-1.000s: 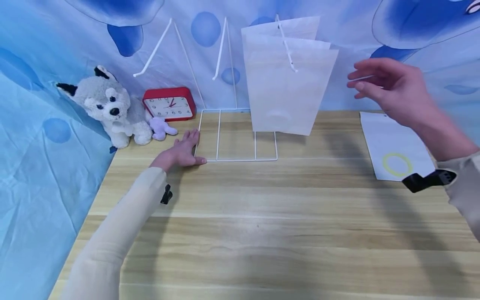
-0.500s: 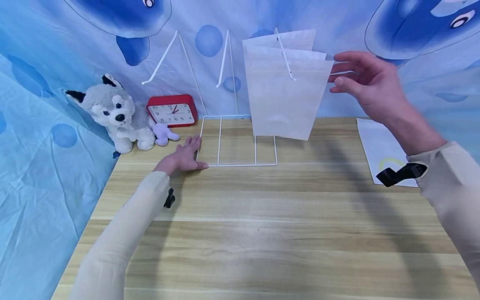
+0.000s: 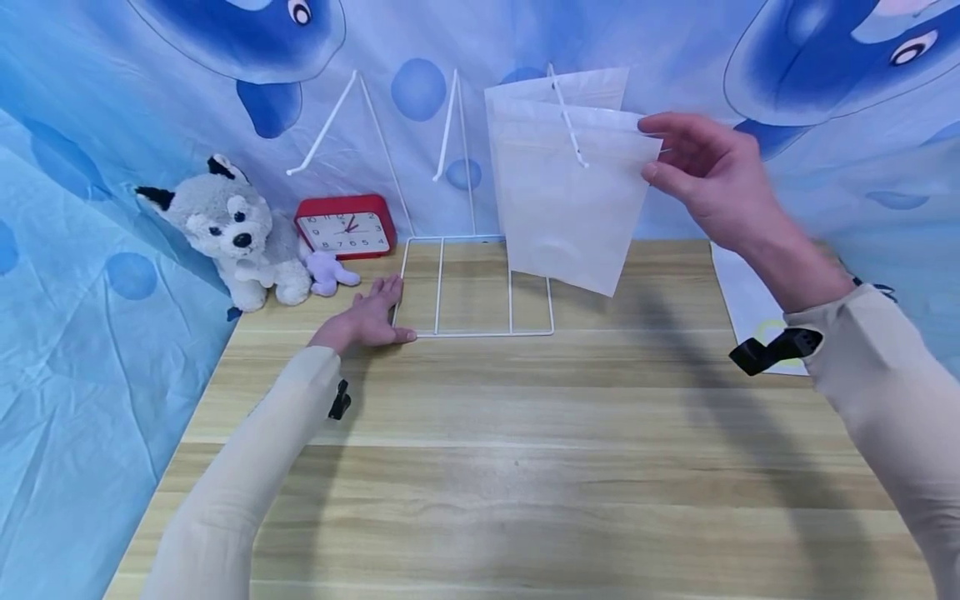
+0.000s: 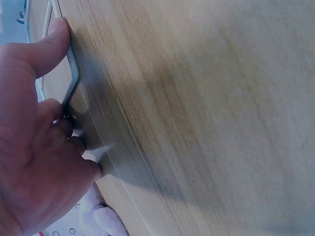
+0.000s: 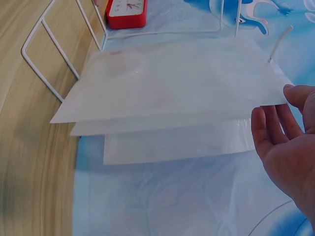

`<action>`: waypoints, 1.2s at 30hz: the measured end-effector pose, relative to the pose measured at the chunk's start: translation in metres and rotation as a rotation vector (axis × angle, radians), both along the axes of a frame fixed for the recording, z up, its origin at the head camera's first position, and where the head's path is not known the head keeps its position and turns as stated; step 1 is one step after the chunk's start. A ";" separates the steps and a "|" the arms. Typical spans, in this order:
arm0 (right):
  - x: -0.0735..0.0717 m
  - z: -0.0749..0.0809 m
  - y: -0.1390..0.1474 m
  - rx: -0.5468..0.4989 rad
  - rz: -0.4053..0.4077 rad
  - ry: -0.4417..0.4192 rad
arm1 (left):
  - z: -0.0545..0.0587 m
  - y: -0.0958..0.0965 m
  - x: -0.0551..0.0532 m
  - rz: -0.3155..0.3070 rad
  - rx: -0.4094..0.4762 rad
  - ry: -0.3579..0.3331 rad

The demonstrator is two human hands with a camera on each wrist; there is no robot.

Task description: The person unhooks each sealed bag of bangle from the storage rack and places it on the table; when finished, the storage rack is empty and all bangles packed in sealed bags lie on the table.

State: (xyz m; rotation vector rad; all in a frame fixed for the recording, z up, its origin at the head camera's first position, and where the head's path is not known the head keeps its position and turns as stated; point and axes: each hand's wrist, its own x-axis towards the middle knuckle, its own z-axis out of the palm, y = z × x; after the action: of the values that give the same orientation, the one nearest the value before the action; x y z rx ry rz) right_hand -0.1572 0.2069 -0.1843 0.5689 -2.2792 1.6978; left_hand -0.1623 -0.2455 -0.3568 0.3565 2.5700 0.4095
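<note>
A white wire display rack [image 3: 487,335] stands at the back of the table, with three prongs jutting forward. Several white flat pouches [image 3: 566,208] hang on its right prong, the front one swung out at an angle. My right hand [image 3: 708,179] pinches the front pouch's upper right corner; in the right wrist view the thumb lies on one face and the fingers [image 5: 275,125] behind it. My left hand [image 3: 367,317] rests at the rack base's front left corner, thumb along the front wire, fingers spread over the left side. The left wrist view shows the thumb [image 4: 51,46] on the wire.
A grey husky plush [image 3: 232,233], a red clock [image 3: 345,225] and a small purple plush [image 3: 326,272] sit left of the rack. Partly behind my right forearm lies another white pouch [image 3: 738,283] with a yellow ring. A blue patterned cloth [image 3: 675,50] hangs behind.
My right hand has moved left from beside the rack to the pouches and taken hold of the front one's corner, tilting it. The left hand has stayed on the rack base.
</note>
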 end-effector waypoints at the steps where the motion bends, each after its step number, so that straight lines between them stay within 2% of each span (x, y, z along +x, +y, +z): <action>1: 0.000 0.000 -0.001 0.002 0.002 -0.002 | 0.000 0.001 0.000 0.001 0.001 -0.001; 7: -0.001 -0.001 -0.015 0.031 0.025 -0.084 | -0.001 0.001 0.003 0.006 0.017 -0.006; 13: -0.003 -0.004 -0.029 -0.096 0.148 -0.186 | 0.000 -0.004 0.007 0.015 0.020 -0.002; 17: -0.003 -0.002 -0.032 -0.110 0.152 -0.232 | 0.000 -0.001 0.006 0.011 0.020 0.005; 21: -0.002 0.001 -0.033 -0.070 0.126 -0.256 | 0.000 0.001 0.004 0.006 0.016 0.009; 29: 0.001 0.002 -0.031 -0.225 0.190 -0.296 | 0.000 0.001 0.003 0.005 0.020 0.001; 36: 0.011 0.004 -0.026 -0.213 0.187 -0.295 | 0.000 0.000 0.003 0.000 0.028 0.001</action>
State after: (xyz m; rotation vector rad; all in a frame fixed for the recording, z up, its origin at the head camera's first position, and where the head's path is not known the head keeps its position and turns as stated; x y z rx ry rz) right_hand -0.1460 0.1808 -0.1799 0.5286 -2.2490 2.2140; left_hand -0.1596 -0.2454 -0.3570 0.3663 2.5675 0.4466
